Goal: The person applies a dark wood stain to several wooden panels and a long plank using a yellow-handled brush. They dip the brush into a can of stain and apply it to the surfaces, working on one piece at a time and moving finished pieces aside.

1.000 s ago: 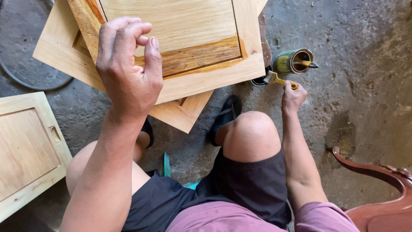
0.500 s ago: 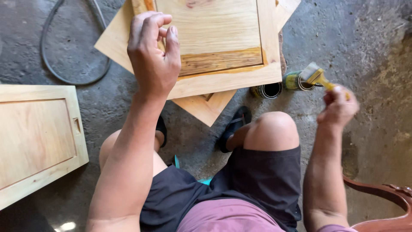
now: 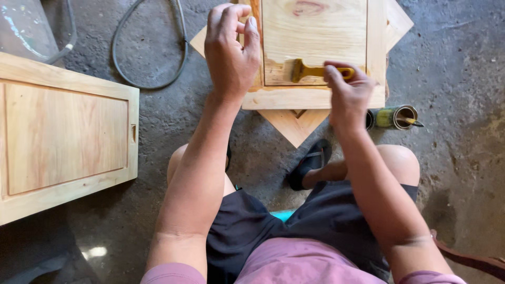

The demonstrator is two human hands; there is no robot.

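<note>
My right hand (image 3: 348, 94) grips a yellow-handled paintbrush (image 3: 307, 70), its bristles resting on the lower recessed edge of a pale wooden cabinet door (image 3: 315, 42) lying on the floor in front of me. My left hand (image 3: 230, 50) rests with bent fingers on the door's left frame, where the wood looks darker and wet. The door lies on top of another wooden panel (image 3: 294, 123) whose corner points toward me.
A small open can (image 3: 395, 117) lies by my right knee. A second cabinet door (image 3: 63, 139) lies at the left. A grey hose (image 3: 150, 50) loops on the concrete floor beyond it. A reddish chair edge (image 3: 473, 260) shows at bottom right.
My right hand has carried the brush from the can at the right over to the door and set the bristles on the panel. The view has shifted left.
</note>
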